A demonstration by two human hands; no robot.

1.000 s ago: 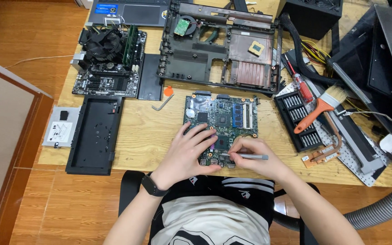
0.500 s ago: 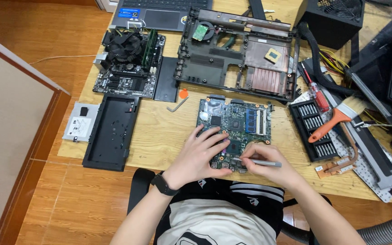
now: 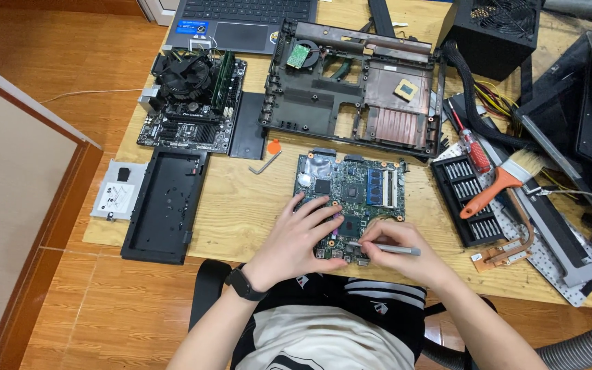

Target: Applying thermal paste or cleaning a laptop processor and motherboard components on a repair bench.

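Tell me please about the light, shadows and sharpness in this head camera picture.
Head view: soft, even light; the left hand casts only a faint shadow on the green laptop circuit board; the right hand, in a grip on a slim silver tool, looks sharp; mild glare on the wooden table; edges bend slightly from the wide lens.

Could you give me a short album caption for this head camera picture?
Left hand steadies a green circuit board while right hand works on it with a slim tool.
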